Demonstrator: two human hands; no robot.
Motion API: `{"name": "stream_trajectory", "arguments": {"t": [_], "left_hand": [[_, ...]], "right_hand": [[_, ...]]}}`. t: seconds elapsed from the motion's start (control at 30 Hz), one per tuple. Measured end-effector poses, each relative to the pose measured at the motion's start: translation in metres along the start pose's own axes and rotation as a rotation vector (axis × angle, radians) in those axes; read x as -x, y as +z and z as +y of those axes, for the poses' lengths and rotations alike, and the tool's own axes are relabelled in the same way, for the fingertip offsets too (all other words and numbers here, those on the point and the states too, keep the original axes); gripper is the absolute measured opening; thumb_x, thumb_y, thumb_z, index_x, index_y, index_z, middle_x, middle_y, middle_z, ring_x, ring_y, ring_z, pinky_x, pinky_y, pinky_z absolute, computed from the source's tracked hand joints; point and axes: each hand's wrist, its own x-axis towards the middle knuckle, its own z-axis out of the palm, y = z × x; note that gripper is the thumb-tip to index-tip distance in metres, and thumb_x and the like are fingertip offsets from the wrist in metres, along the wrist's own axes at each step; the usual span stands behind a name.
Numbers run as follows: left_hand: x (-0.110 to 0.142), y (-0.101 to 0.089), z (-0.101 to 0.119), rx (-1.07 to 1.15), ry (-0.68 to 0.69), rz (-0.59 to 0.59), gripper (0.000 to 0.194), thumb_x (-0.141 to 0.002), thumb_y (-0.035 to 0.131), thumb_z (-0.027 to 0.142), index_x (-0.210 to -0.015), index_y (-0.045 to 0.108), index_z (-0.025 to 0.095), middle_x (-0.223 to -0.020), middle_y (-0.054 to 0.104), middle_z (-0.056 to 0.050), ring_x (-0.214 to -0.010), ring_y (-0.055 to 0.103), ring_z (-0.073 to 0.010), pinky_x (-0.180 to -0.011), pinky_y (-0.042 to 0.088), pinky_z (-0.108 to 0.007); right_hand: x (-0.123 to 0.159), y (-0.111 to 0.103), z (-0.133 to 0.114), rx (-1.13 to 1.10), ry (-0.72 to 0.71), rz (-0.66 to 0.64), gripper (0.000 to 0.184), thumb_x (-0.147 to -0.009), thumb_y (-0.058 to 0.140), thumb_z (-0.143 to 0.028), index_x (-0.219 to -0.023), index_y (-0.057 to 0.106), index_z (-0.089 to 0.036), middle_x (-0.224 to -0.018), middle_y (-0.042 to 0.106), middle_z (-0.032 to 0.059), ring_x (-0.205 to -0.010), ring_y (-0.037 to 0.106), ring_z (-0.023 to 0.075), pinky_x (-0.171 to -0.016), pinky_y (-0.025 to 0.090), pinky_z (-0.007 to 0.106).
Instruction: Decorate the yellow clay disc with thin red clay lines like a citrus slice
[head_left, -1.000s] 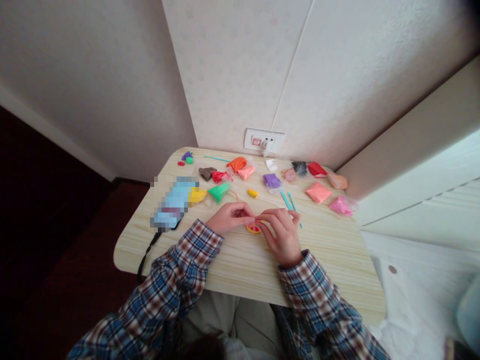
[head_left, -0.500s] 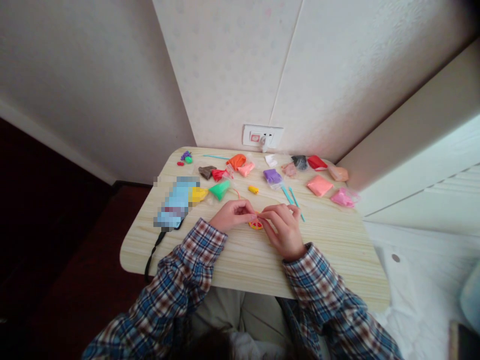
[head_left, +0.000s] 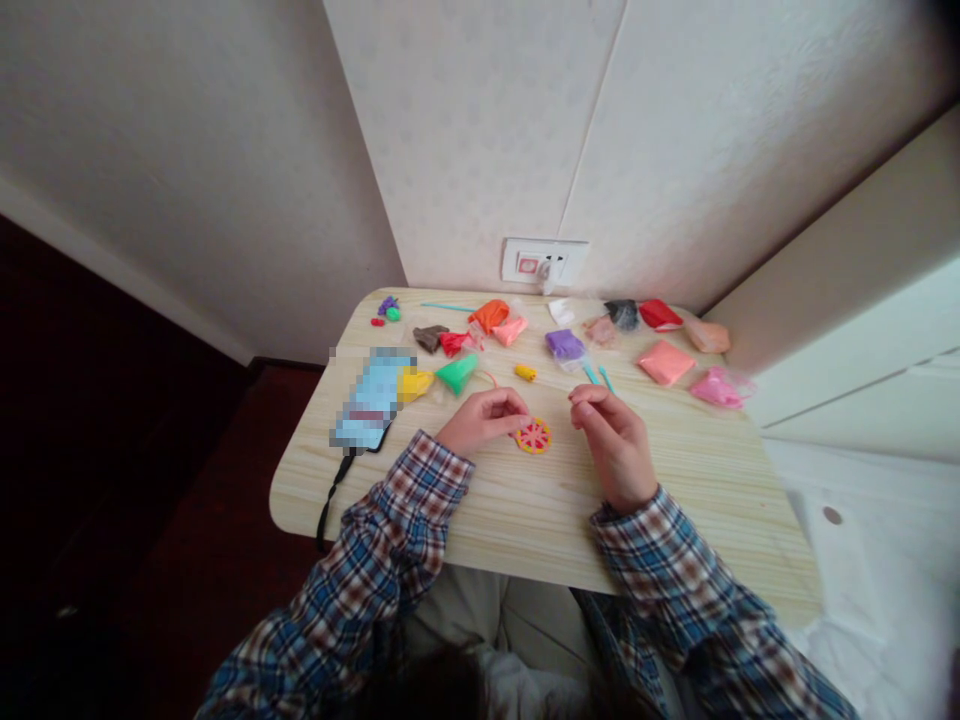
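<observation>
A small round clay piece (head_left: 533, 436) lies on the table, with a yellow rim and pink spokes over red. At its left edge, the thumb and fingers of my left hand (head_left: 486, 420) are closed on it. Apart from the disc, to its right, my right hand (head_left: 616, 445) is raised with thumb and fingertips pinched together; anything between them is too small to make out. Beyond the disc sits a yellow clay roll (head_left: 525, 373). A thin orange strand (head_left: 489, 379) shows behind my left hand, partly hidden by it.
Bags of clay line the table's back, among them green (head_left: 457, 375), purple (head_left: 564, 345) and salmon (head_left: 666, 362). Blue tools (head_left: 606, 378) lie beyond my right hand. A blurred phone (head_left: 367, 400) with a black strap is at left, near a purple clay cluster (head_left: 388, 305).
My right hand has moved away from the disc to the right, so the disc's face now shows. My left hand stays at its edge. The whole view has shifted slightly.
</observation>
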Motion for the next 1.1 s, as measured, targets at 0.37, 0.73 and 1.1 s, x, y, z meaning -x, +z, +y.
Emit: {"name": "stream_trajectory", "arguments": {"t": [0.37, 0.73, 1.1], "left_hand": [[0.002, 0.000, 0.003, 0.012, 0.004, -0.005, 0.035, -0.065, 0.073, 0.041, -0.070, 0.056, 0.011, -0.063, 0.055, 0.003, -0.058, 0.050, -0.0068, -0.059, 0.040, -0.022], [0.002, -0.001, 0.002, -0.001, 0.040, -0.014, 0.033, -0.067, 0.072, 0.040, -0.070, 0.056, 0.012, -0.064, 0.054, 0.003, -0.059, 0.049, -0.0065, -0.061, 0.041, -0.022], [0.001, -0.002, 0.000, 0.008, 0.056, -0.009, 0.035, -0.066, 0.072, 0.042, -0.071, 0.056, 0.012, -0.064, 0.054, 0.004, -0.062, 0.051, -0.0073, -0.062, 0.041, -0.023]], "right_hand": [[0.001, -0.005, -0.006, 0.052, 0.002, -0.015, 0.021, -0.087, 0.048, -0.036, -0.090, 0.062, -0.020, -0.073, 0.050, 0.0008, -0.064, 0.047, 0.0125, -0.059, 0.038, 0.027], [0.026, -0.059, -0.008, 1.312, -0.710, -0.338, 0.032, -0.084, 0.052, -0.014, -0.114, 0.059, -0.018, -0.110, 0.060, 0.0116, -0.088, 0.057, 0.0206, -0.079, 0.039, 0.038], [0.032, -0.059, -0.005, 1.327, -0.744, -0.457, 0.036, -0.083, 0.049, -0.010, -0.118, 0.058, -0.016, -0.115, 0.061, 0.0129, -0.096, 0.057, 0.0208, -0.087, 0.034, 0.039]]}}
